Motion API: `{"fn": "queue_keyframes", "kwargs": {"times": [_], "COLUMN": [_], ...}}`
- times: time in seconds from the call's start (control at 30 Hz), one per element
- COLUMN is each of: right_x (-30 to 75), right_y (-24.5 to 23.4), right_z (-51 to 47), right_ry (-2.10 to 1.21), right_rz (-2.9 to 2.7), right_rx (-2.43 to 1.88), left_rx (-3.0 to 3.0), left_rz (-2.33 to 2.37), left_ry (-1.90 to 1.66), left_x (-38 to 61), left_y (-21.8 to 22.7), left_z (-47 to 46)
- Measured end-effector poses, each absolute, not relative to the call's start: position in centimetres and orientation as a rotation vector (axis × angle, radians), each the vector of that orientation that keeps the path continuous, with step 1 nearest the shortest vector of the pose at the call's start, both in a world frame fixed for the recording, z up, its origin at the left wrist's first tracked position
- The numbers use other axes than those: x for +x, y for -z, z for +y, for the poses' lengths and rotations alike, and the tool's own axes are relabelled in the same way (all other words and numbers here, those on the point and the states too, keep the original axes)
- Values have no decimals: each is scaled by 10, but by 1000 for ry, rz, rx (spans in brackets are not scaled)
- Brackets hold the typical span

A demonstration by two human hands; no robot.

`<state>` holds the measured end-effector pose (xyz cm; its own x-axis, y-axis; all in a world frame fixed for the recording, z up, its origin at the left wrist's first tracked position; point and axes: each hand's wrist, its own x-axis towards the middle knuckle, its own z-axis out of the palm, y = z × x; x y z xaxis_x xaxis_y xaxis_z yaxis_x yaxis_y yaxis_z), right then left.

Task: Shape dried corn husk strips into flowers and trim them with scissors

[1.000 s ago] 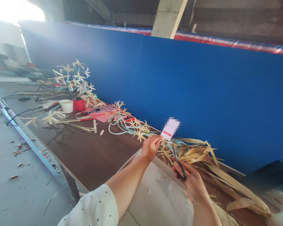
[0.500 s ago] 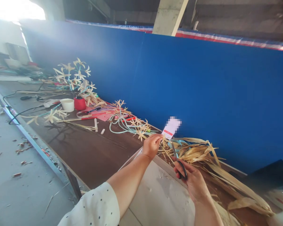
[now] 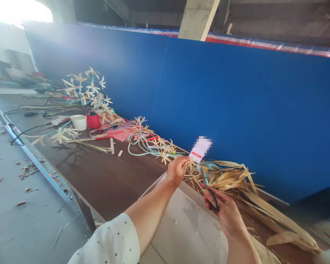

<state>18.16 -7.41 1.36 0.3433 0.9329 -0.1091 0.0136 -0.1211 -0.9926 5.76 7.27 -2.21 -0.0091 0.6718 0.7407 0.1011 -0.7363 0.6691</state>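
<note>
My right hand grips a pair of black-handled scissors, fingers in the loops and blades pointing up and away from me. Their tips reach close to my left hand, which is closed in a pinch. At its fingertips shows a small pale husk piece, partly covered by the fingers. Just behind stands a white phone-like panel with a red band, its upper part blurred out. Thin husk strips lie below the blades. Beside the scissors rests a heap of dried corn husks.
Along the brown table lie husk flowers on pale blue stems, a white cup, a red spool-like object and black cables. A blue partition rises behind. Close to me sits a shallow white tray.
</note>
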Motion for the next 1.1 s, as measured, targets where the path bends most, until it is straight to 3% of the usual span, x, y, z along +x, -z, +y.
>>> {"fn": "queue_keyframes", "kwargs": {"times": [1.1], "right_x": [181], "right_y": [-13], "right_z": [-73], "right_ry": [-1000], "right_rz": [-951], "right_rx": [-1480], "left_rx": [1787], "left_rz": [785], "left_ry": [-1844], "left_x": [58], "left_y": [21], "left_z": [73]}}
